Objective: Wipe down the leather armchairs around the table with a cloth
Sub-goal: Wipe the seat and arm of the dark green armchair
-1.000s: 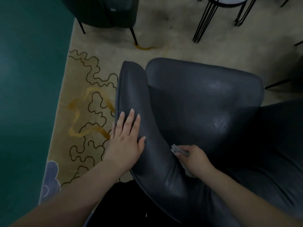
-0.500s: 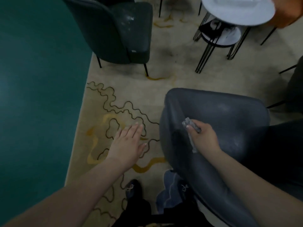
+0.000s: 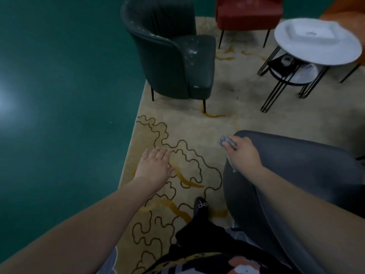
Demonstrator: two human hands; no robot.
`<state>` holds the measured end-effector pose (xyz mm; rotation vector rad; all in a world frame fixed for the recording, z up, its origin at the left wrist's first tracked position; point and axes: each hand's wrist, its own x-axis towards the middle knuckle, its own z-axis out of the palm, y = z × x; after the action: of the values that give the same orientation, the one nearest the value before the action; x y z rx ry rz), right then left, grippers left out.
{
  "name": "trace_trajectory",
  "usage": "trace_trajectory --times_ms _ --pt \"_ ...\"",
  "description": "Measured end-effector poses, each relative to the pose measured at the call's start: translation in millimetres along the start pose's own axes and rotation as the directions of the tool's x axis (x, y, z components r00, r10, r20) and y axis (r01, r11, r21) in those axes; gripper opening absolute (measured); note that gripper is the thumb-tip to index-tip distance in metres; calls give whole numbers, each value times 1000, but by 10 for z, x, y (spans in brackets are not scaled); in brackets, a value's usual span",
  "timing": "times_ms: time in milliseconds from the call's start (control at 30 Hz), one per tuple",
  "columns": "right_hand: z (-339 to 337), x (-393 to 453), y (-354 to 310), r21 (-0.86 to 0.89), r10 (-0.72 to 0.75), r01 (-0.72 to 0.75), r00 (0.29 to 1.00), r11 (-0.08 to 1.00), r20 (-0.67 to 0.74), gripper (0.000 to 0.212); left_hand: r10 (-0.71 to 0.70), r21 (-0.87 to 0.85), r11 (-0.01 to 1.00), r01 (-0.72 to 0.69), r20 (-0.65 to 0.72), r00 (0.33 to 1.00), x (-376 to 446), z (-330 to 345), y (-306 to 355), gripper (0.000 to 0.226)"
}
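Observation:
A dark grey leather armchair [image 3: 308, 175] fills the lower right, seen from behind its back. My right hand [image 3: 244, 155] hovers at the chair's top left edge and grips a small grey cloth [image 3: 227, 143], part of which hangs below the palm. My left hand [image 3: 156, 166] floats over the carpet to the left of the chair, fingers straight, holding nothing. A second dark leather armchair [image 3: 173, 56] with pale smears on its seat stands at the upper middle.
A red chair [image 3: 248, 12] stands at the top. A round white table [image 3: 316, 42] on black wire legs is at the upper right. A beige patterned carpet [image 3: 177, 135] lies on green floor [image 3: 59, 95]. My black shoe [image 3: 201, 208] is beside the near chair.
My left hand left the chair's back and now hovers over the carpet. My right hand with the cloth slid up from inside the chair to its top left edge. The view lifted.

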<state>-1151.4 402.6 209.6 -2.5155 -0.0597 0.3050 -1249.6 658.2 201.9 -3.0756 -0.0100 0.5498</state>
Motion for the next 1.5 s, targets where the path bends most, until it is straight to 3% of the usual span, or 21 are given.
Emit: trace_trajectory --times_ms 400,700,1067,1300,1500 --pt "-106 1472 -284 64 10 -11 1000 998 2 35 10 28 1000 -11 29 1000 1372 -529 -323 64" --pt "-186 2466 -715 22 -3 3 1000 1000 21 29 16 -8 1000 -16 -33 999 2255 -1021 -731 65" --pt "-363 3622 -1050 13 147 -146 983 989 -112 30 221 56 974 -218 -42 974 3880 -1490 -1226 66" --pt "-528 4166 -922 66 182 -173 966 983 -182 27 329 108 940 -325 -19 944 4674 -1641 -1138 66" --pt "-886 4858 -468 101 212 -194 956 976 -205 24 342 119 934 -338 -14 940 5513 -1761 -662 67"
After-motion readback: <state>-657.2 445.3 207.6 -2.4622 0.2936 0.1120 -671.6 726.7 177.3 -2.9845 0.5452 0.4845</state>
